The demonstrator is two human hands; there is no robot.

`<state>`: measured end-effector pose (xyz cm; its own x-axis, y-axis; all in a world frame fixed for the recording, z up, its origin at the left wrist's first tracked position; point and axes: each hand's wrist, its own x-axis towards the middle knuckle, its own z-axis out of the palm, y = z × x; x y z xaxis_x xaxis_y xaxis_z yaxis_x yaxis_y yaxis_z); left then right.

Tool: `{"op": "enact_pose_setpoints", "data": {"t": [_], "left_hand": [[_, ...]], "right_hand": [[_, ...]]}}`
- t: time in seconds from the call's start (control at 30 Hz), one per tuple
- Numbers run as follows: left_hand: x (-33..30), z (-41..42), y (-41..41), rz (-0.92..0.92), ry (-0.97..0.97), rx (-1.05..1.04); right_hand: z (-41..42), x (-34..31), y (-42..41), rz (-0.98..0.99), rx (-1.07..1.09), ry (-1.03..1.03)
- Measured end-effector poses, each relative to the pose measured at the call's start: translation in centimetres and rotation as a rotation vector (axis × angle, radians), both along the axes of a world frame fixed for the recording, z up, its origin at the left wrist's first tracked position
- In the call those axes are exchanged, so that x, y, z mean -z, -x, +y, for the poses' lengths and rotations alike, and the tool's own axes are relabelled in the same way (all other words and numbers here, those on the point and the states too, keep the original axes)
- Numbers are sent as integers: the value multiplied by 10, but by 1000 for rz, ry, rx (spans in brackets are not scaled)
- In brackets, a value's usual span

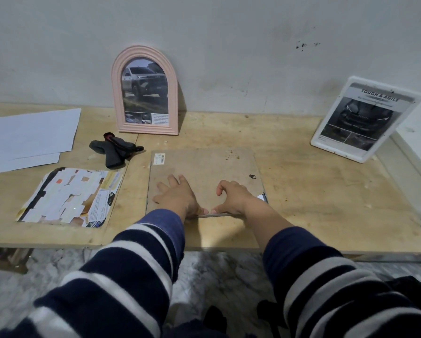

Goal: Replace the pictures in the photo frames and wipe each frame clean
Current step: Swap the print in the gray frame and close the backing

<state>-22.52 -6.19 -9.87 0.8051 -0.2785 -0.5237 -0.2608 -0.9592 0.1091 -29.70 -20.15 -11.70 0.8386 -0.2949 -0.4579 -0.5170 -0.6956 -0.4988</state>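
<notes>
A photo frame lies face down on the wooden table [314, 191], its brown backing board [204, 172] up, with a barcode sticker at its far left corner. My left hand [177, 197] rests flat on the board with fingers spread, thumb at the near edge. My right hand [231, 195] lies on the board with fingers curled, thumb pressing the near edge beside the left thumb. A pink arched frame [145, 91] with a truck picture leans on the wall. A white frame [362, 120] with a car poster leans at the right. A dark cloth [114, 148] lies behind the board.
White paper sheets [31, 137] lie at the far left. A removed picture [70, 198] with torn patches lies left of the board. The table's front edge runs just behind my sleeves, with marbled floor below.
</notes>
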Motion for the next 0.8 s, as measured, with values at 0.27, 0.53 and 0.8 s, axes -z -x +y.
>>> {"op": "enact_pose_setpoints", "data": {"t": [0.27,0.53,0.8], "left_hand": [[0,0,0,0,-7,-4],[-22,-26,0,83,6,122],[-2,-92,8,-12,199,434]], "right_hand": [[2,2,2,-29,23,-7],[-30,3,42,-282,456,234],[-54,26,68,-340,615,79]]}}
